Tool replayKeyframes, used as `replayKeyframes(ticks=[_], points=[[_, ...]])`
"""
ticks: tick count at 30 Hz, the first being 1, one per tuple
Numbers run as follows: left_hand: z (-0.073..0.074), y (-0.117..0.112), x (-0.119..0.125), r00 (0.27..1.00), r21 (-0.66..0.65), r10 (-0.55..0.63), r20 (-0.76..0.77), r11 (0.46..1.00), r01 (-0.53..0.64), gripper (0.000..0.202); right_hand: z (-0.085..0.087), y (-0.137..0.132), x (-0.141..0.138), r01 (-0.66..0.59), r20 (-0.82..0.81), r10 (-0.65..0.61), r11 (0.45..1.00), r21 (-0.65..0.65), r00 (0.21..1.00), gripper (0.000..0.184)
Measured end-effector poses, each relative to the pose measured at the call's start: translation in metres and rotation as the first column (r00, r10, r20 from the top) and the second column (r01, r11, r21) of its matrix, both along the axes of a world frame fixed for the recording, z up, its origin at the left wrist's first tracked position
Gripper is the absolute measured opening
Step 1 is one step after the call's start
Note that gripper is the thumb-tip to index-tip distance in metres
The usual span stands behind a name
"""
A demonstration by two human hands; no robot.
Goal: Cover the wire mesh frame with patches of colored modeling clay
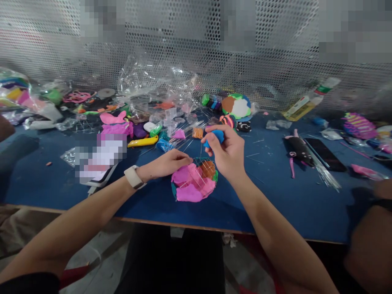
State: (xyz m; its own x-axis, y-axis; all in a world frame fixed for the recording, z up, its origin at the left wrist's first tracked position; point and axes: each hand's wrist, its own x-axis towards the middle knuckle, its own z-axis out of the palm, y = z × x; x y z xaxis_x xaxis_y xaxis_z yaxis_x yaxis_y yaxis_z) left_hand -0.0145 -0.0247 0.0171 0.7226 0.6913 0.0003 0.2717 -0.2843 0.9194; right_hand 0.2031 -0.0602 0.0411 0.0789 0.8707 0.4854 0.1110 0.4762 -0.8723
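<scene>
My right hand (226,153) is raised a little above the blue table (275,196) and pinches a small blue lump of clay (216,135) between thumb and fingers. Just below it lies a round clay piece (193,182) of pink, magenta and orange patches with a green edge, crossed by thin clear sticks. My left hand (167,163), with a white watch at the wrist, rests on the table with its fingertips touching the upper left edge of that piece.
Crumpled clear plastic (159,87), a yellow tool (142,142) and many coloured clay bits crowd the back of the table. A round multicoloured clay disc (237,106), a black and pink clay figure (298,151) and a phone (325,154) lie to the right. Another person's arm (372,245) is at the right edge.
</scene>
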Motion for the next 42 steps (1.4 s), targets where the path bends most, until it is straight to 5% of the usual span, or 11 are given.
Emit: replayKeyframes(ticks=[3, 9, 19, 22, 26, 30, 35, 42], points=[[0.004, -0.003, 0.0, 0.999, 0.17, 0.014, -0.031, 0.985, -0.009, 0.042, -0.002, 0.003, 0.001, -0.057, 0.055, 0.057, 0.998, -0.002, 0.997, 0.047], [0.003, -0.001, -0.002, 0.977, 0.411, 0.205, 0.062, 0.887, -0.212, 0.028, -0.007, 0.006, 0.002, -0.093, 0.11, 0.094, 0.995, -0.022, 0.989, 0.042], [0.0, -0.007, -0.001, 0.959, 0.662, 0.14, 0.244, 0.699, -0.271, 0.019, -0.005, -0.006, -0.011, -0.094, 0.157, 0.096, 0.995, -0.023, 0.983, 0.037], [-0.001, -0.005, -0.001, 0.932, 0.592, 0.2, 0.303, 0.727, -0.349, 0.026, -0.003, -0.008, -0.013, -0.052, 0.173, 0.048, 0.998, 0.02, 0.984, 0.032], [0.0, -0.006, 0.0, 0.91, 0.423, 0.209, 0.357, 0.833, -0.357, 0.034, -0.002, -0.008, -0.01, -0.01, 0.216, -0.01, 0.996, 0.088, 0.976, 0.033], [0.003, -0.004, 0.002, 0.874, 0.257, 0.211, 0.437, 0.902, -0.346, 0.039, -0.003, -0.006, -0.006, -0.061, 0.205, 0.056, 0.998, 0.021, 0.977, 0.044], [0.005, 0.002, 0.0, 0.823, 0.157, 0.264, 0.502, 0.908, -0.388, 0.048, -0.008, 0.0, -0.003, -0.071, 0.078, 0.073, 0.997, -0.03, 0.994, 0.053], [0.007, -0.001, -0.002, 0.875, 0.224, 0.265, 0.405, 0.899, -0.376, 0.048, -0.013, 0.004, -0.003, -0.003, 0.107, 0.005, 1.0, -0.027, 0.994, 0.038]])
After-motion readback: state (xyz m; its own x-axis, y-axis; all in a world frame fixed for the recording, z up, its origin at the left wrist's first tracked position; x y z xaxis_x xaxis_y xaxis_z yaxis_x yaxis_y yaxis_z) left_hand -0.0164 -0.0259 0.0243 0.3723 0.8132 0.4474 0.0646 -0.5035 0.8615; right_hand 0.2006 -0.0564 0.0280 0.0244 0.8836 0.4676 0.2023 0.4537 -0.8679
